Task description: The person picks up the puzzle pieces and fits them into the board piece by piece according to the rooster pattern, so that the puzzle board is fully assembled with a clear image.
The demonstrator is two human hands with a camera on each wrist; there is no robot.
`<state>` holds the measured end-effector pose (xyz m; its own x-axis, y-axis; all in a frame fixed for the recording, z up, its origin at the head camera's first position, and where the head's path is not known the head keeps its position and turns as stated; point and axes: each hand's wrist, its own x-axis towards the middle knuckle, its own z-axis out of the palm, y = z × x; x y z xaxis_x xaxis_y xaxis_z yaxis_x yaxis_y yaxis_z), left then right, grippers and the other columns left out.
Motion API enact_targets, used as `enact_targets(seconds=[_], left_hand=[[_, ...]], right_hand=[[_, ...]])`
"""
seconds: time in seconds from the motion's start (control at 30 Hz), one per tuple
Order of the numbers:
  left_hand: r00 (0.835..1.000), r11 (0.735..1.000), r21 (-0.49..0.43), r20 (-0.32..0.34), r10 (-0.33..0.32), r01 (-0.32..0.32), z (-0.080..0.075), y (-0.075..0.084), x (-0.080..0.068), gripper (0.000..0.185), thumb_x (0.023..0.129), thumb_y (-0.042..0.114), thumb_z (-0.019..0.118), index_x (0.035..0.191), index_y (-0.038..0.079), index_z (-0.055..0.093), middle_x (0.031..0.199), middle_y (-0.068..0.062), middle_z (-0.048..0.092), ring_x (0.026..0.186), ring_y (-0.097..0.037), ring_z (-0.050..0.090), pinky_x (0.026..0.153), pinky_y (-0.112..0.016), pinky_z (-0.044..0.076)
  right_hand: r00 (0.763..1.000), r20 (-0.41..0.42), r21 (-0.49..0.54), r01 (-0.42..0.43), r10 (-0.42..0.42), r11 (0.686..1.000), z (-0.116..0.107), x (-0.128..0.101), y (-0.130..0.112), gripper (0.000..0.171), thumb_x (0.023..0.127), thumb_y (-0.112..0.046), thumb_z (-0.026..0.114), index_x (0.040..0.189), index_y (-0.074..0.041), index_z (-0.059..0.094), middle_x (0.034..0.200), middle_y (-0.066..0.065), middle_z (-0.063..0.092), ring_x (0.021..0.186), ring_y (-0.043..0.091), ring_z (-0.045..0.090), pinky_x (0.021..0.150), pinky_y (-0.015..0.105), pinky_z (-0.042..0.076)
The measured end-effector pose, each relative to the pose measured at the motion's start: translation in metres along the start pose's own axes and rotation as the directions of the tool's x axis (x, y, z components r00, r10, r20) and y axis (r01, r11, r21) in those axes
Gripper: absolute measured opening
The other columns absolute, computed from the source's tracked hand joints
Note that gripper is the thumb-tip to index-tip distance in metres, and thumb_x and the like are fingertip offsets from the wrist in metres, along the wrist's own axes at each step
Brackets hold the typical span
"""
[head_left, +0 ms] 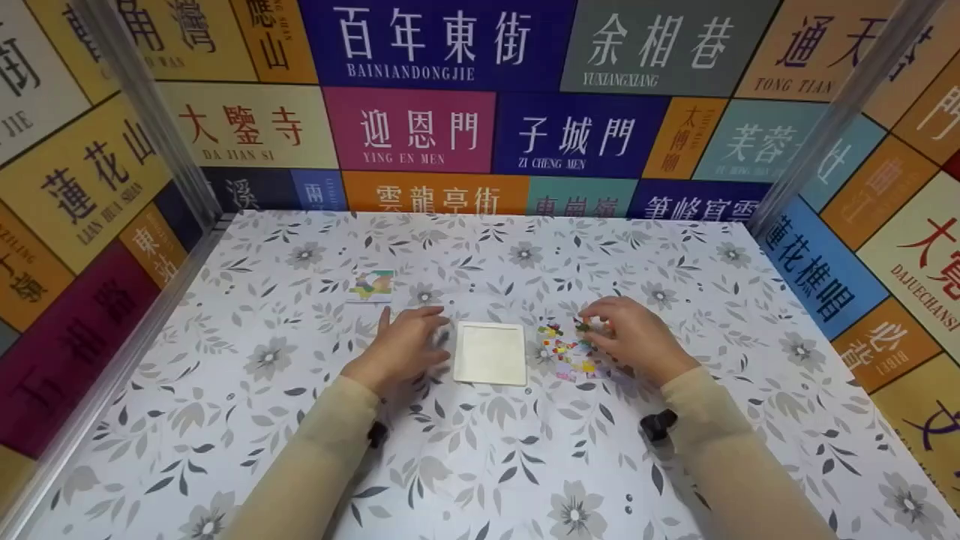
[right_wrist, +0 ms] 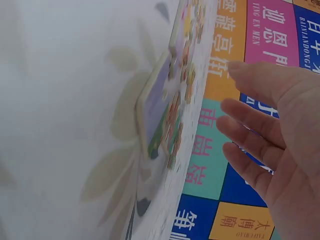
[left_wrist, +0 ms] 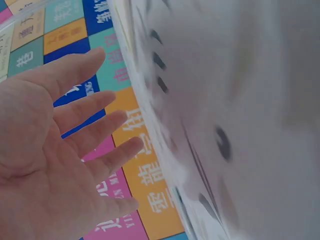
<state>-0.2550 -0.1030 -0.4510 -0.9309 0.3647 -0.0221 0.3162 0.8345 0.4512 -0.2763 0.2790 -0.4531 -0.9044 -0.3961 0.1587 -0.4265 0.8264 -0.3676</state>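
Hands, left [head_left: 401, 345]: spread open just beside the white tray [head_left: 490, 356], holding nothing
Hands, right [head_left: 637, 336]: hovered by the colourful pieces [head_left: 562, 348] with fingers loosely extended, gripping nothing visible
Pieces: lay scattered on the worktop [head_left: 517, 465], right of the tray; probably needed pinching singly, by the edges
Tray: showed a plain base within its rim

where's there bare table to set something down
Bare: the table between both sleeves, nearer than the white tray; also beyond the tray, toward the lettered wall. Crowded: right of the tray, colourful pieces and right hand; left of it, left hand.
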Motion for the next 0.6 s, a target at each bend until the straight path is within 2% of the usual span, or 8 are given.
enact_targets(seconds=[0.07,0.17,0.3,0.43,0.6], left_hand=[[1.0,1.0,0.003,0.018,0.011,-0.011,0.001,0.003,0.001,0.057,0.09,0.027,0.08,0.142,0.009,0.062,0.16,-0.006,0.048,0.148,-0.035,0.042,0.12,-0.075,0.005],[0.999,1.0,0.001,0.042,0.029,-0.029,0.002,0.006,0.004,0.058,0.089,0.026,0.081,0.141,0.009,0.063,0.159,-0.006,0.049,0.148,-0.035,0.042,0.12,-0.075,0.005],[0.996,0.999,-0.012,0.073,0.053,-0.052,0.002,0.007,0.006,0.058,0.087,0.024,0.083,0.14,0.008,0.064,0.159,-0.007,0.049,0.149,-0.035,0.041,0.121,-0.074,0.006],[0.992,0.997,-0.029,0.105,0.069,-0.066,0.004,0.008,0.007,0.059,0.086,0.023,0.084,0.14,0.008,0.064,0.157,-0.009,0.051,0.149,-0.035,0.041,0.121,-0.073,0.009],[0.987,0.996,-0.02,0.13,0.094,-0.092,0.007,0.007,0.008,0.059,0.085,0.023,0.084,0.139,0.009,0.064,0.156,-0.009,0.052,0.147,-0.036,0.042,0.12,-0.074,0.012]], right_hand=[[0.998,0.014,0.019,0.055,-0.055,0.998,0.002,0.003,-0.003,0.029,0.092,-0.016,0.078,0.12,-0.009,0.076,0.125,0.01,0.072,0.108,0.031,0.069,0.094,0.051,0.056],[0.993,0.053,0.05,0.104,-0.106,0.993,0.005,0.007,-0.006,0.025,0.091,-0.01,0.078,0.116,-0.009,0.078,0.118,0.008,0.074,0.109,0.029,0.068,0.096,0.05,0.055],[0.987,0.109,0.084,0.113,-0.122,0.99,0.009,0.012,-0.008,0.024,0.09,-0.01,0.079,0.114,-0.012,0.079,0.114,0.004,0.075,0.11,0.026,0.068,0.098,0.048,0.054],[0.979,0.154,0.105,0.12,-0.136,0.987,0.013,0.014,-0.011,0.021,0.09,-0.011,0.079,0.111,-0.013,0.079,0.113,0.002,0.074,0.103,0.023,0.069,0.092,0.045,0.056],[0.972,0.17,0.126,0.143,-0.163,0.982,0.015,0.015,-0.015,0.019,0.091,-0.009,0.079,0.109,-0.014,0.08,0.115,0.003,0.073,0.101,0.021,0.069,0.089,0.043,0.057]])
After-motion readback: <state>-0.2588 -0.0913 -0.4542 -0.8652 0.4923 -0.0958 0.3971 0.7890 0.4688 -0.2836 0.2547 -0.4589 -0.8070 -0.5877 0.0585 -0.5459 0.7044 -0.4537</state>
